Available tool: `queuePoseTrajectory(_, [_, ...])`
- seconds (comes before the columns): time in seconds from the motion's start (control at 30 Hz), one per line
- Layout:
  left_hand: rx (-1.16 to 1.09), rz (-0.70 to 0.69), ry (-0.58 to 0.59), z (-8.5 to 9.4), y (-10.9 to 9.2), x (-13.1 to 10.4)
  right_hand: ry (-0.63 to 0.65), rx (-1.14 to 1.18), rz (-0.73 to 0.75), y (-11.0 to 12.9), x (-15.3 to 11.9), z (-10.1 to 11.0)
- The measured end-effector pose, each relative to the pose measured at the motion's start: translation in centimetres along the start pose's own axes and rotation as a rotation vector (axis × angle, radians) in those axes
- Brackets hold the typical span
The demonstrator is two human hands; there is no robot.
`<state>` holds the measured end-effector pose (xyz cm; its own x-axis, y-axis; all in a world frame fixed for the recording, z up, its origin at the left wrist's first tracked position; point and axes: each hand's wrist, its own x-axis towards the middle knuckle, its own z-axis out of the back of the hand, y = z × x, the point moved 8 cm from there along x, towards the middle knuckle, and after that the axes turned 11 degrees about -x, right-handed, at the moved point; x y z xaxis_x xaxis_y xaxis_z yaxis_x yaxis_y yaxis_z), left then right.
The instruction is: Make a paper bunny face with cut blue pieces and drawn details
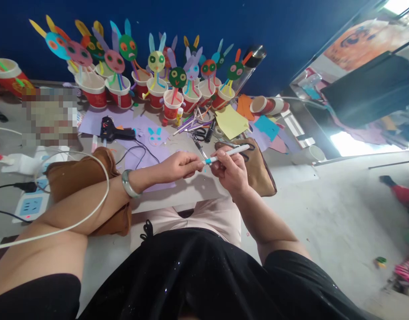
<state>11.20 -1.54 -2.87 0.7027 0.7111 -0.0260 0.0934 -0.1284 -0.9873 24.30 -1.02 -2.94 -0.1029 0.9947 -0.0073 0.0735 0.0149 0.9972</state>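
Observation:
A slim white pen [237, 150] with a light-blue band slants between my two hands above the table's front edge. My right hand [231, 171] is closed round its barrel. With thumb and fingers pinched together, my left hand [184, 164] grips the lower, blue-banded end; the tip is hidden by the fingers. Just beyond lies another pen-like tool [199, 146], partly behind my hands. Dark scissor handles [249, 153] show beside my right hand on a brown cloth pad [262, 175]. A purple rabbit face with blue ears [154, 137] lies on purple paper [142, 161].
Red-and-white paper cups [119, 95] with colourful rabbit figures line the blue wall. A black glue gun [116, 131] trails its cord near my left arm. Yellow paper [231, 122] lies at right. A white cable [106, 191] loops over my left forearm beside a power strip [31, 206].

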Motion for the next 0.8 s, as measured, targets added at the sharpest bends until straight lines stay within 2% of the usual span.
queuePoseTrajectory(0.07, [-0.096, 0.019, 0.048, -0.4, 0.1, -0.1, 0.017, -0.005, 0.009, 0.1, 0.0, -0.1])
queuePoseTrajectory(0.13, [-0.180, 0.026, 0.092, -0.5, 0.0, -0.4, -0.004, -0.016, 0.012, 0.6, 0.3, 1.0])
queuePoseTrajectory(0.17, [-0.220, 0.034, 0.121, -0.6, -0.1, -0.7, -0.028, -0.019, 0.012, 1.2, 0.6, 2.2])
queuePoseTrajectory(0.23, [-0.285, 0.064, 0.209, -0.9, -0.2, -1.1, -0.248, 0.054, 0.062, 3.1, 1.1, 6.4])
queuePoseTrajectory(0.3, [-0.277, 0.081, 0.271, -0.9, -0.3, -1.4, -0.437, 0.144, 0.191, 5.6, 0.9, 10.5])
queuePoseTrajectory(0.33, [-0.218, 0.080, 0.281, -0.8, -0.3, -1.3, -0.475, 0.152, 0.237, 6.6, 0.7, 11.8])
queuePoseTrajectory(0.4, [-0.063, 0.048, 0.240, 0.0, 0.0, -0.9, -0.499, 0.162, 0.252, 7.5, 0.2, 13.0])
queuePoseTrajectory(0.53, [0.304, -0.052, 0.080, 1.6, 0.9, 0.1, -0.431, 0.220, 0.087, 5.4, 0.1, 11.7])
queuePoseTrajectory(0.63, [0.790, -0.096, 0.091, 1.1, 1.3, 0.0, -0.379, 0.286, -0.027, 3.5, 0.7, 10.3])
queuePoseTrajectory(0.73, [1.125, -0.013, 0.161, 0.1, 1.9, -0.4, -0.330, 0.315, -0.065, 2.3, 1.6, 9.0])
queuePoseTrajectory(0.8, [1.299, 0.072, 0.081, 0.5, 1.7, -0.5, -0.301, 0.302, -0.061, 1.7, 2.2, 7.9])
